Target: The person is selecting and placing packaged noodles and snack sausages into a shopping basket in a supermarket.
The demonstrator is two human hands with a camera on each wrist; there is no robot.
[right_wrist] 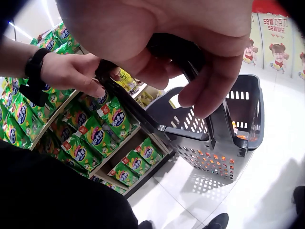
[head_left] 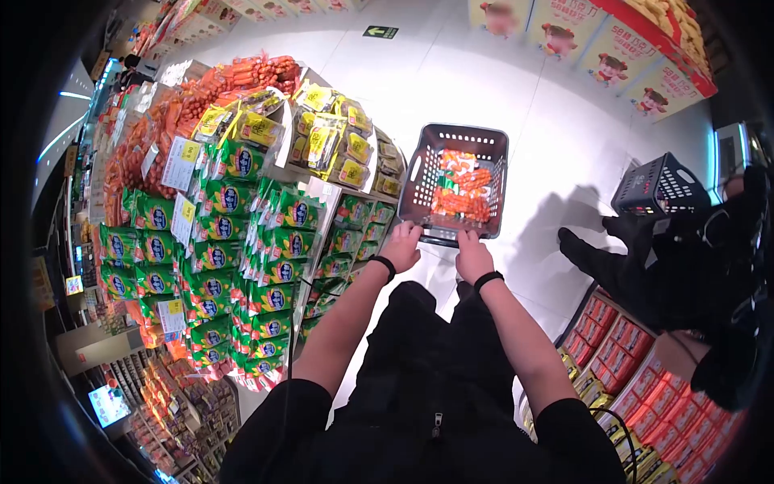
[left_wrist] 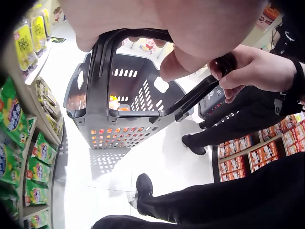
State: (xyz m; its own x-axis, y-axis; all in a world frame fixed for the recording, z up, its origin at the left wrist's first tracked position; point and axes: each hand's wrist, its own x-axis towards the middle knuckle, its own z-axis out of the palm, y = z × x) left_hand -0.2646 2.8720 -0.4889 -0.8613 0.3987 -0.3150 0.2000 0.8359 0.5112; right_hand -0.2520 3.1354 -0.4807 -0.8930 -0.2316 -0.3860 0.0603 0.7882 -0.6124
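A dark grey plastic shopping basket (head_left: 501,153) with slotted walls is out in front of me. Several orange-red packs of sausages (head_left: 461,202) lie inside it. At the near end my left hand (head_left: 403,248) grips one corner of the black handle (left_wrist: 99,71), fingers curled over the bar. My right hand (head_left: 474,258) holds the other corner, its fingers wrapped round the bar in the right wrist view. The basket hangs out beyond the hands, and its perforated shadow (left_wrist: 108,162) falls on the floor beneath.
On the left stands a display with green snack bags (head_left: 214,258), yellow packs (head_left: 326,141) and sausages (head_left: 242,74). A person in dark clothes (head_left: 685,266) is at the right, near a second basket (head_left: 657,185). Red packs fill a low shelf (head_left: 617,343); printed boxes (head_left: 605,56) line the back.
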